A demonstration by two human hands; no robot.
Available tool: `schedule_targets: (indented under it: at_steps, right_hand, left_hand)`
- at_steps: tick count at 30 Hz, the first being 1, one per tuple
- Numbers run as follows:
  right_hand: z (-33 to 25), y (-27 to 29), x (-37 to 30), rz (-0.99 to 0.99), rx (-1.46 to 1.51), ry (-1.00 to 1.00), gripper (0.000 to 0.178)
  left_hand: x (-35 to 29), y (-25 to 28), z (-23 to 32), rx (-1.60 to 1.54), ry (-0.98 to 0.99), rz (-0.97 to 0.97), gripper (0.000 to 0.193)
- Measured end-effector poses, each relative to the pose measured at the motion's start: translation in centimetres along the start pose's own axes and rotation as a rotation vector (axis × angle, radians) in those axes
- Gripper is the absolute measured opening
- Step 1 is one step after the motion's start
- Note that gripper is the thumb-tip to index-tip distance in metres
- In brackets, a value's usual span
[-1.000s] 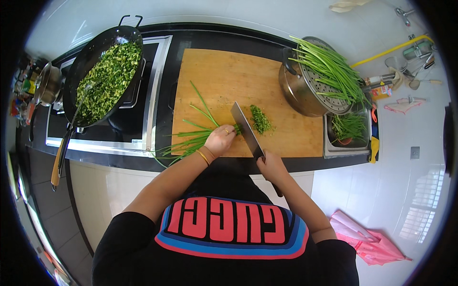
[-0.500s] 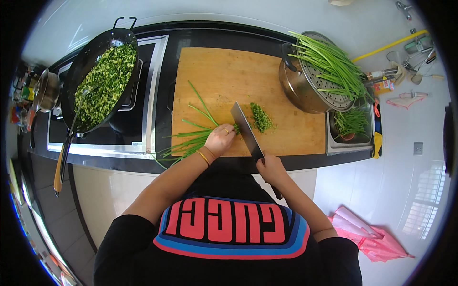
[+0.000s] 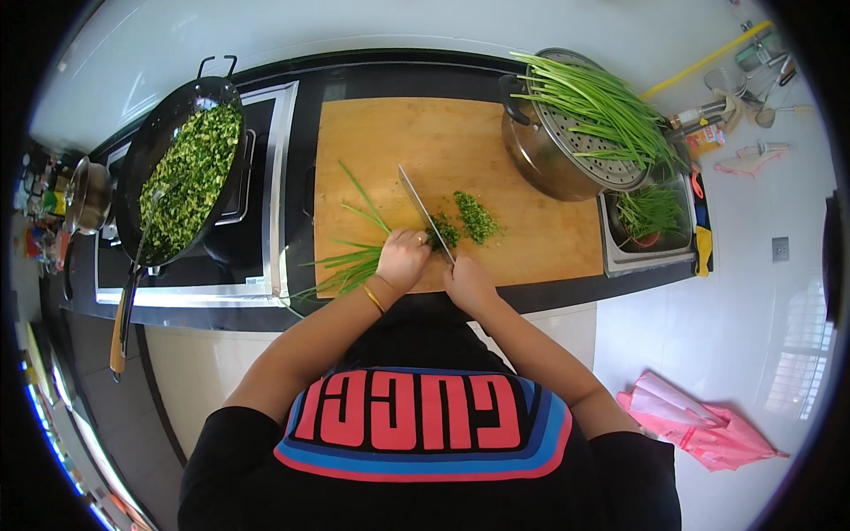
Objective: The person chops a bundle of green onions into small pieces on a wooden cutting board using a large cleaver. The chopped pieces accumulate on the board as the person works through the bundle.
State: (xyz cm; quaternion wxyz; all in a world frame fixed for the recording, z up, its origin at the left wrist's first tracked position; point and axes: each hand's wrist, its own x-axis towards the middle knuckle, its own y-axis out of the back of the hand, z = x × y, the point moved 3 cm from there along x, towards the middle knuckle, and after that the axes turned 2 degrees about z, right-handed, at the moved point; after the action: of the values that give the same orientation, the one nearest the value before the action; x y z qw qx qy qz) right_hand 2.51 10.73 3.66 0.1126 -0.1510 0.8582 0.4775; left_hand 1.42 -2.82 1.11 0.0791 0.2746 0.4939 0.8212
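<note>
A wooden cutting board (image 3: 425, 142) lies on the dark counter. My left hand (image 3: 403, 258) presses down a bunch of long green chives (image 3: 350, 257) near the board's front edge. My right hand (image 3: 467, 281) grips the handle of a cleaver (image 3: 423, 211), whose blade rests on the chives right beside my left fingers. A small pile of chopped chives (image 3: 476, 217) sits just right of the blade.
A black wok (image 3: 181, 177) full of chopped greens stands on the stove at the left. A metal pot (image 3: 567, 146) with a perforated tray of whole chives is at the right, and a sink (image 3: 651, 221) holds more. A pink bag (image 3: 699, 425) lies on the white floor.
The view has shifted a little. My hands, the cleaver and the chives stay in about the same place on the board.
</note>
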Motion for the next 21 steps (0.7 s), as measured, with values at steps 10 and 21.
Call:
schedule_targets:
  at_steps: [10,21]
  right_hand:
    - [5.9,2.0,-0.2,-0.014,0.176,-0.084,0.026]
    - [5.2,5.7,-1.0,0.038,0.051,0.009,0.02]
  left_hand:
    - [-2.2,-0.7,-0.9,-0.081,-0.138,0.156,0.023]
    - [0.4,-2.6,0.2,-0.104,-0.037,0.258,0.018]
